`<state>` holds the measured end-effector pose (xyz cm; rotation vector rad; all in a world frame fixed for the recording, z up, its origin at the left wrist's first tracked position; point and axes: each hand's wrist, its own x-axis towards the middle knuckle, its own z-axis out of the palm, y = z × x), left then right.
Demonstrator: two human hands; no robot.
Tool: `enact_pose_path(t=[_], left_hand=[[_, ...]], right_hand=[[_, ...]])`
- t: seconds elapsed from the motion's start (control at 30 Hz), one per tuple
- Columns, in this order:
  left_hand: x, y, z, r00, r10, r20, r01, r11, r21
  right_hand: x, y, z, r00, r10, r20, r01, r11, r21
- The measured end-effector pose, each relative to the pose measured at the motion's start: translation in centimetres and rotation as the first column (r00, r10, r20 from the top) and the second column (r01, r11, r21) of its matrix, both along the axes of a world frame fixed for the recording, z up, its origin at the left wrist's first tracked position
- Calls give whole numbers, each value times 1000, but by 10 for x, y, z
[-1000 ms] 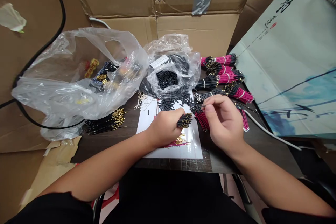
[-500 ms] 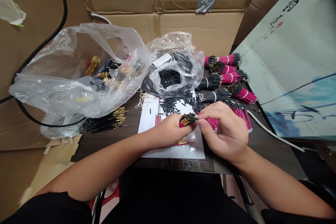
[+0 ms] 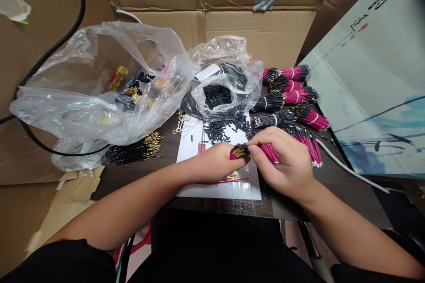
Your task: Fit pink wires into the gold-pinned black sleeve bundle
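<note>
My left hand (image 3: pixel 217 162) is wrapped round a bundle of pink wires (image 3: pixel 238 152) with gold pin ends and black sleeves, which point toward my right hand. At the bundle's black-tipped end, the thumb and forefinger of my right hand (image 3: pixel 282 159) are pinched together. What lies between those fingertips is too small and hidden to make out. Loose black sleeves (image 3: pixel 217 132) lie scattered on a white paper sheet (image 3: pixel 189 191) just beyond my hands. Below my left hand, several pink wires with gold ends (image 3: pixel 234 178) rest on the paper.
Behind the sleeves stands a clear bag full of black sleeves (image 3: pixel 217 96). A large plastic bag (image 3: pixel 83 110) and black gold-ended wires (image 3: pixel 136 148) are at left. Tied wire bundles (image 3: pixel 297 96), a white cable (image 3: pixel 352 172) and a painted panel (image 3: pixel 375 75) are at right.
The view has shifted slightly, so the table things sit a little higher and mostly farther right. My left hand keeps its hold on the bundle; my right fingertips stay pinched at its end.
</note>
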<state>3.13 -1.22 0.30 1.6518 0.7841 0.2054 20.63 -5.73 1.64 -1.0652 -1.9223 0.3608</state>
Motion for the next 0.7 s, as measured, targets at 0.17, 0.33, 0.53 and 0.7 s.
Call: enact_pose_path(t=[0.17,0.33,0.53,0.7], left_hand=[[0,0,1,1000,-3,10,3,1000,14],[0,1,1,1000,-1,-14,1,1000,18],[1,0,1,1000,-9,-25,10,999,38],[1,-1,5,999,-13,-34,16,997,70]], right_hand=[[1,1,0,999,33,-18,-34,998,-46],[1,0,0,999,31,-19,-33,998,-61],[5,3,2,990,70,124,-72,997,9],[10,4,3,963,98,249,-121,990,79]])
